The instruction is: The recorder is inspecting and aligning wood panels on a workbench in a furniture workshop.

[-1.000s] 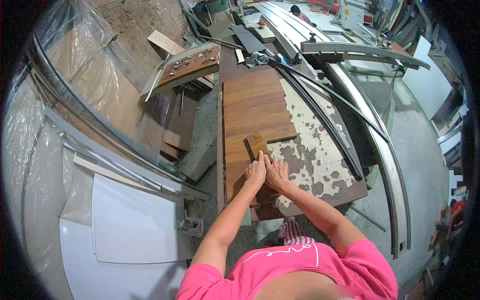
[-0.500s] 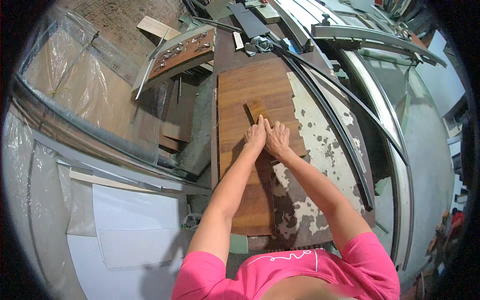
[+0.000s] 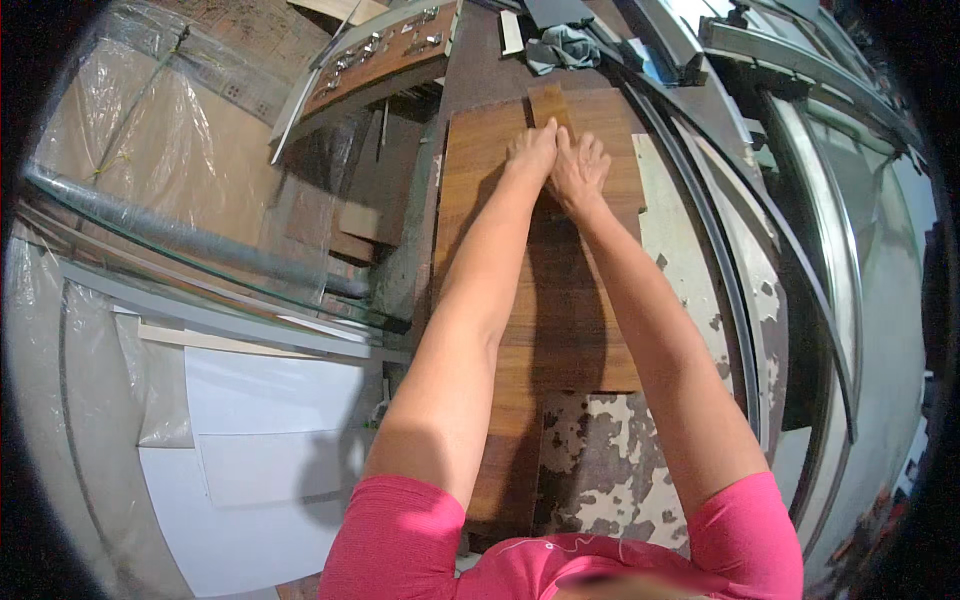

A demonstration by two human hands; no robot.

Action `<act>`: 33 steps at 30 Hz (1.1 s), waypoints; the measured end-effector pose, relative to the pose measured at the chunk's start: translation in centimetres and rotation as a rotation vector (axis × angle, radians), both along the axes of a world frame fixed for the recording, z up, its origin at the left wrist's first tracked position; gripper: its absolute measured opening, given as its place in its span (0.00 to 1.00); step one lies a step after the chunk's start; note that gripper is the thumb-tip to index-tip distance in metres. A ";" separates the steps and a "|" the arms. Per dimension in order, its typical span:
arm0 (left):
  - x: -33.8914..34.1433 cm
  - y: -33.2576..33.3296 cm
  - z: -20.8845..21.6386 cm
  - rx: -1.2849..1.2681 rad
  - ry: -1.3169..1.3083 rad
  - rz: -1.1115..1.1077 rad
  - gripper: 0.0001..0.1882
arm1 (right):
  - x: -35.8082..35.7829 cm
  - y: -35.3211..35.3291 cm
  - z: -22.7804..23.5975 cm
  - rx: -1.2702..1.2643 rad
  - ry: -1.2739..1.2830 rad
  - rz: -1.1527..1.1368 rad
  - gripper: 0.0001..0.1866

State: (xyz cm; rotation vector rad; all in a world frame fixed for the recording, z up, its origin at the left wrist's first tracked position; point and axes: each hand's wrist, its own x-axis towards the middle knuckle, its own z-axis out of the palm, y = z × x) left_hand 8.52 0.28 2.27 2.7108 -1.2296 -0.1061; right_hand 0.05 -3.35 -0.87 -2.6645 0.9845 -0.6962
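A brown wood-grain panel (image 3: 480, 280) lies on the worktable, running away from me and cut in a step at its near right. On top of it, close to the far edge, is a short strip of the same-looking wood (image 3: 549, 102). My left hand (image 3: 530, 152) and my right hand (image 3: 580, 172) close side by side around the strip's near end, thumbs together. The strip's far end sticks out beyond them, while its near part is hidden under my hands. Both arms are stretched out over the panel.
The tabletop (image 3: 600, 440) has a patchy cream and brown surface. Long dark metal profiles (image 3: 715, 230) run along its right. A grey cloth (image 3: 563, 50) lies beyond the panel. At far left stands a board with metal fittings (image 3: 375, 62); white sheets (image 3: 280, 410) lie lower left.
Both hands have slid away from me with the wood strip, from the panel's middle toward its far edge. My arms are straighter, and the view has shifted.
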 end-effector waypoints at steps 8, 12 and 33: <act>3.1 -2.8 -0.9 0.007 -0.084 -0.010 0.17 | 2.5 -1.8 -1.0 0.033 -0.167 -0.031 0.16; 0.5 -1.4 -0.8 0.013 -0.052 0.028 0.16 | 1.3 -1.3 -0.9 0.068 -0.184 -0.040 0.16; -27.1 19.8 -0.5 -0.100 0.172 0.054 0.24 | -26.0 19.0 0.2 0.073 0.105 -0.007 0.25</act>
